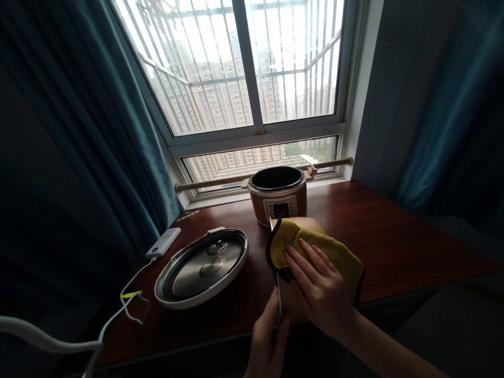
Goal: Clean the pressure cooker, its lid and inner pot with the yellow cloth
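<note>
A tan, rounded inner pot (pixel 293 304) rests tipped on its side near the table's front edge, its thin metallic rim facing left. My left hand (pixel 268 336) grips that rim at the near end, thumb and fingers on either side. A yellow cloth (pixel 334 249) with black edging lies over the pot's outer wall and partly hides it. Pressed on the cloth is my right hand (pixel 321 283), its fingers stretched out flat and holding it against the pot. Behind the pot stands a brown electric pressure cooker (pixel 258 207), lidless, with a dark inside and a front control panel.
Left of my hands, the cooker lid (pixel 189 302) lies with its metallic underside up. A white power bank (pixel 163 242) with a white cable (pixel 110 320) sits at the table's left edge. A rod (pixel 220 182) crosses before the window, behind the wooden table (pixel 378 220).
</note>
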Available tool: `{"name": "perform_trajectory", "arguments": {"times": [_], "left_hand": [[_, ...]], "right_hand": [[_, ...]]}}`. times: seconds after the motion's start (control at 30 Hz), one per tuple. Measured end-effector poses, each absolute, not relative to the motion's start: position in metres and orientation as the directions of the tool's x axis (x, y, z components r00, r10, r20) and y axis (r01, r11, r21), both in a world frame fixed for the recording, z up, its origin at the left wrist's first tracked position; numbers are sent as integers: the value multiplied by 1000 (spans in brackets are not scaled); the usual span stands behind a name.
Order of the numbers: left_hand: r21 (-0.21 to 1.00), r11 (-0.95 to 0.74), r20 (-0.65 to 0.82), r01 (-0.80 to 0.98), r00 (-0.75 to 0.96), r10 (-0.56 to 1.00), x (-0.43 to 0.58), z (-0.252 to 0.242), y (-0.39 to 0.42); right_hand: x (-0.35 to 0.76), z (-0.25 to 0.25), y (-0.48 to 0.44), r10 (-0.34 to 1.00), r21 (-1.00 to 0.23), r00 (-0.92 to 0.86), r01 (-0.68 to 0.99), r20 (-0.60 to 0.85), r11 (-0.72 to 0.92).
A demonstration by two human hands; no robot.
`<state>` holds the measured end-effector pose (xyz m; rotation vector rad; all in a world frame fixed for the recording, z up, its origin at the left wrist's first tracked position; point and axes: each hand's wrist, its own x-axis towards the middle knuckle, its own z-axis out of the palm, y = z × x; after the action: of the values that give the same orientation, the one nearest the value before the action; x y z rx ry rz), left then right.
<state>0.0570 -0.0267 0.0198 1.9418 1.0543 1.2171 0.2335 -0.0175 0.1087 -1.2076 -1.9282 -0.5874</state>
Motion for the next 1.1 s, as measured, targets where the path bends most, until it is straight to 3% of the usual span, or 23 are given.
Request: {"name": "perform_trajectory", "arguments": {"times": [0.13,0.33,0.5,0.6,0.7,0.8,0.9,1.03,1.1], "left_hand": [[929,-315,280,195,187,941,53,17,-30],[944,-286,244,168,229,942,48,11,-33],[917,-337,273,215,278,921,42,4,-31],[908,-363,239,208,455,858,43,12,-27],[915,-398,269,70,630,728,49,24,-23],[915,-403,308,-21,680,666,54,27,-21],[915,-404,282,-1,717,637,53,20,-22],[883,-450,224,135,721,656,51,12,-30],[863,-467,216,192,695,686,53,13,-37]], "right_hand": [[233,108,-30,516,26,-336,856,788,516],[243,124,-26,485,87,-591,687,645,721],[254,156,4,522,-46,-681,585,514,809],[259,171,27,525,-141,-704,529,478,837],[264,178,52,553,-244,-712,499,433,832],[268,178,77,599,-369,-720,482,350,795],[271,174,104,672,-526,-706,492,225,693],[277,160,139,750,-718,-662,519,7,464],[281,147,154,852,-782,-515,567,-92,258]]}}
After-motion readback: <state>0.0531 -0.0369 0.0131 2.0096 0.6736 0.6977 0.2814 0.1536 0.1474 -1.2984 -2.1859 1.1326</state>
